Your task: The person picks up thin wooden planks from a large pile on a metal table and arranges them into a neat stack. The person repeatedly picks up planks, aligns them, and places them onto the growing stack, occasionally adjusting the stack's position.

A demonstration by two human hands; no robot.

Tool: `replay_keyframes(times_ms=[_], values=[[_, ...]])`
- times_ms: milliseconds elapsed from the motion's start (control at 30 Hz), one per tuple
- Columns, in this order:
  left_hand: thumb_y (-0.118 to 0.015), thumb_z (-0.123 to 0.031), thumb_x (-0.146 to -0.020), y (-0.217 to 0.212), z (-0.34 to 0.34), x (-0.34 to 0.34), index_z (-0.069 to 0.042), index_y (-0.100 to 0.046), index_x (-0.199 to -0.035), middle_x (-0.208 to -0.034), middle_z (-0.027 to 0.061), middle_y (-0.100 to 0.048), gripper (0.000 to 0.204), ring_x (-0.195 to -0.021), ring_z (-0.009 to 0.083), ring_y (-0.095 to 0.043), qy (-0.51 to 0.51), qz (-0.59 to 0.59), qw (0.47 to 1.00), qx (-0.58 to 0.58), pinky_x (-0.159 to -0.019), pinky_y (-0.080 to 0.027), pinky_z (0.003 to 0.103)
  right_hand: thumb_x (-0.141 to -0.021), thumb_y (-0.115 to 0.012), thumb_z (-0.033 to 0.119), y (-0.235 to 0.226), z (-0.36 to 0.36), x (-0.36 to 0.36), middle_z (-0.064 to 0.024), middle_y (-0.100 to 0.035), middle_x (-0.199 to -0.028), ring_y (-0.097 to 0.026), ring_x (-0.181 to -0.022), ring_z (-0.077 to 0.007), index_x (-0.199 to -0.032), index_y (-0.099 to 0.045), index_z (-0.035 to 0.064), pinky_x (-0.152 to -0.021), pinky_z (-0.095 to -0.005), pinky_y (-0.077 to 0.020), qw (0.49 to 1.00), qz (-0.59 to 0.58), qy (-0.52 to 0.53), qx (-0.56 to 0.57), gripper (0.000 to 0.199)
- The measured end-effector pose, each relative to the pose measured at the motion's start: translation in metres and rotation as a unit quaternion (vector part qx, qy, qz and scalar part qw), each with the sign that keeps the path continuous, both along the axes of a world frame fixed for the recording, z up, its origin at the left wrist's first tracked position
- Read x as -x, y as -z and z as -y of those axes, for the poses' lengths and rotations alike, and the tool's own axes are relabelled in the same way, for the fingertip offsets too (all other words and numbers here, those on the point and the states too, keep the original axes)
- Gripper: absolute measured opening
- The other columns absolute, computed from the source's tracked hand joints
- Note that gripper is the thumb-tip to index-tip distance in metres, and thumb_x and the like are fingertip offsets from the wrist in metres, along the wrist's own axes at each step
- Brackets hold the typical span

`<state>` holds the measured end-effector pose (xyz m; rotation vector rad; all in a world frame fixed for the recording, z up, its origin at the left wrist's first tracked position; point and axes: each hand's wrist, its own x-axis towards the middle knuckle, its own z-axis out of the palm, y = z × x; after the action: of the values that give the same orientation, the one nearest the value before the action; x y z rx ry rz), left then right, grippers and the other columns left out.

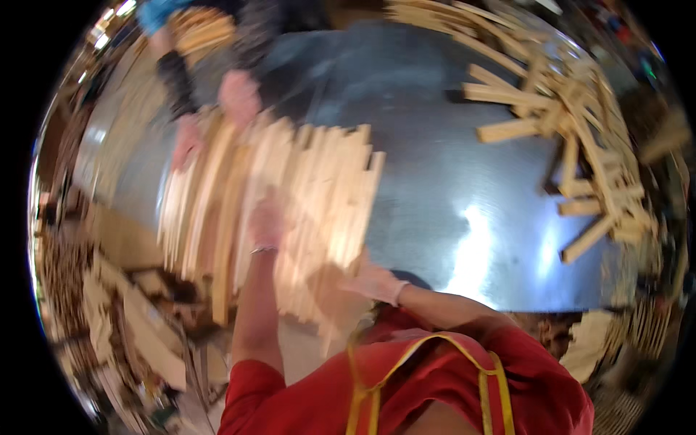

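Blurred slats (pixel 290 196) on a steel table (pixel 449 159)

Too smeared to count (dozens), lying left-centre. Left hand (pixel 267 225) flat on top, right hand (pixel 373 279) cupping the near edge; a co-worker's two hands (pixel 239 94) grip the far end.

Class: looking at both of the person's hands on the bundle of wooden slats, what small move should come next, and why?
Probably press the right hand inward to even up the wooden slats: their near ends look ragged, the left hand lies flat on top, and a co-worker's hands brace the far end.

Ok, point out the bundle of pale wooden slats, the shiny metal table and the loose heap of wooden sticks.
bundle of pale wooden slats (pixel 304 196): head view, mid-stack.
shiny metal table (pixel 449 174): head view, bare top.
loose heap of wooden sticks (pixel 580 130): head view, middle.
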<state>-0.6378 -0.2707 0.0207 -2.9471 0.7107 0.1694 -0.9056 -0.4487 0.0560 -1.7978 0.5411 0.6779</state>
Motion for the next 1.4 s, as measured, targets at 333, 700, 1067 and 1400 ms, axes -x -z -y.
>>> replay_keyframes(times_ms=[333, 700, 1067, 1400], values=[[-0.079, -0.022, -0.094, -0.064, 0.056, 0.15, -0.004, -0.058, -0.152, -0.154, 0.0255, -0.057, 0.064, -0.139, 0.0442, -0.058, 0.069, 0.082, 0.988, 0.108, -0.116, -0.049, 0.054, -0.092, -0.066, 0.032, -0.02, 0.306, 0.141, -0.0283, -0.066, -0.136, -0.06, -0.13, -0.0461, -0.139, -0.063, 0.0004, -0.114, -0.0502, -0.0463, 0.807, 0.175, 0.426, 0.37, 0.056], [-0.086, -0.031, -0.079, -0.021, 0.3, 0.374, -0.006, -0.059, -0.144, -0.134, 0.0232, -0.064, 0.074, -0.125, 0.0441, -0.06, 0.336, -0.093, 0.913, 0.211, -0.106, -0.05, 0.053, -0.092, -0.073, 0.02, 0.073, 0.46, 0.271, -0.0181, -0.069, -0.132, -0.067, -0.118, -0.026, -0.153, -0.049, -0.0032, -0.106, -0.0372, -0.0505, 0.66, 0.269, 0.701, -0.019, 0.069], [-0.068, -0.043, -0.085, -0.02, 0.349, 0.424, -0.009, -0.045, -0.157, -0.124, 0.0184, -0.067, 0.083, -0.109, 0.0407, -0.069, 0.256, -0.229, 0.939, 0.023, -0.092, -0.057, 0.053, -0.094, -0.082, 0.025, 0.073, 0.587, 0.453, -0.0228, -0.064, -0.137, -0.067, -0.117, -0.0307, -0.159, -0.037, -0.0128, -0.105, -0.0401, -0.0549, 0.525, 0.134, 0.808, 0.232, 0.088], [-0.07, -0.023, -0.085, -0.018, 0.123, 0.388, -0.011, -0.058, -0.145, -0.137, 0.014, -0.064, 0.062, -0.13, 0.0348, -0.059, 0.157, 0.029, 0.982, 0.099, -0.111, -0.045, 0.055, -0.096, -0.079, 0.013, 0.112, 0.354, 0.365, -0.0039, -0.07, -0.097, -0.064, -0.08, -0.0165, -0.107, -0.067, 0.0076, -0.061, -0.0244, -0.0526, 0.627, 0.175, 0.62, -0.437, 0.017]])
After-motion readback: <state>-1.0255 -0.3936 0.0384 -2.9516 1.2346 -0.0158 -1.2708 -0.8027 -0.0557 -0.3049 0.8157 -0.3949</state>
